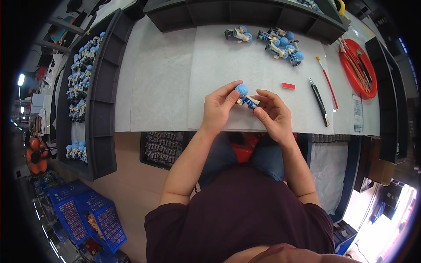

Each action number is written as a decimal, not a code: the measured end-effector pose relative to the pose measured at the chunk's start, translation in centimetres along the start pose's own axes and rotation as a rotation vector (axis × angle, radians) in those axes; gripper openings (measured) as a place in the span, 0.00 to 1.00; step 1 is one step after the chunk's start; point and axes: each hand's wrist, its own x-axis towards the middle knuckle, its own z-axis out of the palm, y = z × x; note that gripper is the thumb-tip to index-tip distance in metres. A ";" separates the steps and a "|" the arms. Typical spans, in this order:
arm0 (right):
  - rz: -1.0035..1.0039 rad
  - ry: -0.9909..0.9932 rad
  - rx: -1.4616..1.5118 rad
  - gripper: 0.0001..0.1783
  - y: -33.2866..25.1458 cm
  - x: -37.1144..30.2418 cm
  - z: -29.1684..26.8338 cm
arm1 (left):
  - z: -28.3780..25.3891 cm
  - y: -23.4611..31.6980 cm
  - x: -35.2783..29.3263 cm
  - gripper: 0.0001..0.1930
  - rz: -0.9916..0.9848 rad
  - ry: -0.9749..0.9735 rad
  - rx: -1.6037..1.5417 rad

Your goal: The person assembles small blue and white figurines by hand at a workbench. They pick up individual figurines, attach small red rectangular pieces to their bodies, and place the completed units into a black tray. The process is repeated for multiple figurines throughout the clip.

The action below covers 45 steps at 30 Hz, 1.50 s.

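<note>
A small blue-haired figurine (pixel 248 101) in blue, white and dark clothes is held above the near part of the worktable. My left hand (pixel 219 107) pinches it at the head between thumb and fingers. At the leg end, my right hand (pixel 277 116) has its thumb and curved fingers around the figurine. Farther off on the pale work sheet (pixel 210 57) lie a pair of similar figurines (pixel 239 35) and a pile of several more (pixel 283 46). A small red block (pixel 288 86) rests to the right of my hands.
Right of the block lie a black-handled craft knife (pixel 319 101) and a red-handled brush (pixel 328 83). A red oval tray (pixel 346 72) holds more tools. Dark crates stand at the left (pixel 101 105), the back (pixel 245 17) and the right (pixel 392 101); the left one contains several figurines.
</note>
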 end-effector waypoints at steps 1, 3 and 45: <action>-0.012 0.005 -0.021 0.26 0.0 0.0 0.0 | -0.1 0.0 0.0 0.15 0.000 -0.010 0.003; -0.036 0.014 -0.063 0.26 0.2 0.1 0.1 | -0.2 -0.1 0.0 0.16 0.001 -0.031 0.008; -0.205 0.202 -0.092 0.18 0.6 -0.4 -0.2 | 0.7 0.5 -0.2 0.20 0.111 -0.167 0.116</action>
